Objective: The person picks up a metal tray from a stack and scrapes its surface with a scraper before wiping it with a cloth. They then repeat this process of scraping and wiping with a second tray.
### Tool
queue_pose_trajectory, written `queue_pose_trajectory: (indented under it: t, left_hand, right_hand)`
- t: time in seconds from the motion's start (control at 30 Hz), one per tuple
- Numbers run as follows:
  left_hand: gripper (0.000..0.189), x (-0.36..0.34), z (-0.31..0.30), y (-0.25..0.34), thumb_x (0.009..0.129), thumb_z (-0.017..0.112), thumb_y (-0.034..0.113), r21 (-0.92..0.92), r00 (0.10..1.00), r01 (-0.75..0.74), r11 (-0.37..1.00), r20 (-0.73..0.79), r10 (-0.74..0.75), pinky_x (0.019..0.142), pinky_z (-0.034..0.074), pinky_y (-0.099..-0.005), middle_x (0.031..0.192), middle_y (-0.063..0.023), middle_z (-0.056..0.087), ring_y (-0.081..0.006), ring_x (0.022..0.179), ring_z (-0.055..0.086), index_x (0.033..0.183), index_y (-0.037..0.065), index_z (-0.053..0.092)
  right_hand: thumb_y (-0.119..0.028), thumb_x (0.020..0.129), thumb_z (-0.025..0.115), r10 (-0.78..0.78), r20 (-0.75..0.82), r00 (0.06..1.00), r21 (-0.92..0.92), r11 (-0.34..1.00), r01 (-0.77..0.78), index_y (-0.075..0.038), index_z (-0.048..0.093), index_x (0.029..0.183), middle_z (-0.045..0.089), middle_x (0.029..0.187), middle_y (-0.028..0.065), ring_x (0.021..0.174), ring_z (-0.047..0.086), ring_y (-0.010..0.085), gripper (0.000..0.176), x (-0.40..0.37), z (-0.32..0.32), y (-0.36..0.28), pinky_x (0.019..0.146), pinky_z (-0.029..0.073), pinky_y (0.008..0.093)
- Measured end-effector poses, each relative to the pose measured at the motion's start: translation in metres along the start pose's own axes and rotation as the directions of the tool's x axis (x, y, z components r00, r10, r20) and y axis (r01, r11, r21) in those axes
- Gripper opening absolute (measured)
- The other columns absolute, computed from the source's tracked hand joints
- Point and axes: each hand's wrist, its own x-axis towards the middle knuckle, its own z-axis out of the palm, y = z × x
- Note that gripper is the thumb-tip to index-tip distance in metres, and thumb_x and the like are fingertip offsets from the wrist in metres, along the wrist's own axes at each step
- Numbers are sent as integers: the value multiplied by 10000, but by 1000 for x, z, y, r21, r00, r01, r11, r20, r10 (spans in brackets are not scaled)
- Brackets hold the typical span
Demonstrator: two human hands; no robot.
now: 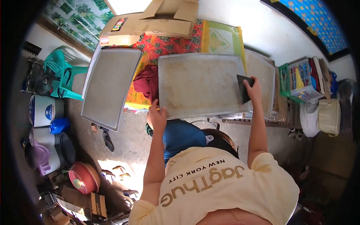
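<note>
In front of me lies a wide metal tray (202, 84) with a raised rim and brownish stains on its surface. My left hand (156, 118) grips its near left corner, fingers at the rim. Over the tray's right end, my right hand (254, 91) holds a thin, dark, flat scraper-like piece (243, 88) with straight edges. Its lower edge is close to the tray; whether it touches cannot be made out. A crumpled dark red cloth (147, 82) lies against the tray's left side.
Another metal tray (111, 84) rests at the left, and a third tray (260, 80) is partly hidden at the right. Cardboard boxes (165, 28) stand at the back on a red flowered tablecloth (168, 44). A green chair (63, 71) is far left; a crate (298, 78) sits right.
</note>
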Motion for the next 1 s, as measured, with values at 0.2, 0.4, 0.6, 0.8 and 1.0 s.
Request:
queue_pose_trajectory:
  t: [0.2, 0.4, 0.6, 0.8, 1.0]
  left_hand:
    - [479, -8, 5, -14, 917, 654, 175, -72, 977, 204, 976, 82, -198, 886, 487, -323, 1087, -113, 697, -176, 971, 644, 1379, 108, 544]
    - [472, -10, -5, -5, 961, 599, 141, -143, 942, 298, 944, 203, -267, 776, 523, -305, 988, -74, 704, -148, 863, 650, 1417, 80, 494]
    - [425, -7, 3, -16, 949, 611, 92, -371, 942, 323, 871, 210, -260, 502, 565, -265, 938, -77, 701, -104, 703, 638, 1368, 73, 544]
    - [431, -5, 6, -27, 951, 614, 104, -399, 951, 297, 868, 204, -232, 487, 550, -259, 925, -79, 712, -103, 640, 629, 1375, 79, 546]
    - [427, -8, 6, -27, 960, 607, 120, -436, 953, 294, 851, 202, -225, 476, 523, -242, 916, -68, 703, -88, 609, 603, 1380, 85, 543]
  right_hand:
    - [-367, 668, 875, 22, 58, 998, -344, 939, -1, -262, 446, 1404, 505, 1281, 158, 1215, 507, 379, 858, -21, 0, -8, 977, 447, 497]
    - [-407, 664, 875, -136, 50, 989, -370, 918, 145, -288, 463, 1394, 512, 1223, 143, 1172, 523, 360, 847, -20, 1, 7, 945, 454, 491]
    - [-444, 666, 863, -161, 71, 984, -384, 906, 176, -295, 482, 1370, 517, 1169, 125, 1129, 534, 358, 815, -30, 5, 5, 922, 441, 498]
    - [-449, 662, 859, -156, -186, 970, -413, 908, 67, -298, 491, 1367, 526, 1154, 120, 1099, 546, 351, 809, -34, 15, 24, 888, 430, 497]
    - [-442, 683, 851, -259, 22, 966, -419, 874, 244, -288, 474, 1383, 527, 1174, 131, 1144, 529, 347, 810, -65, 35, -32, 955, 403, 489]
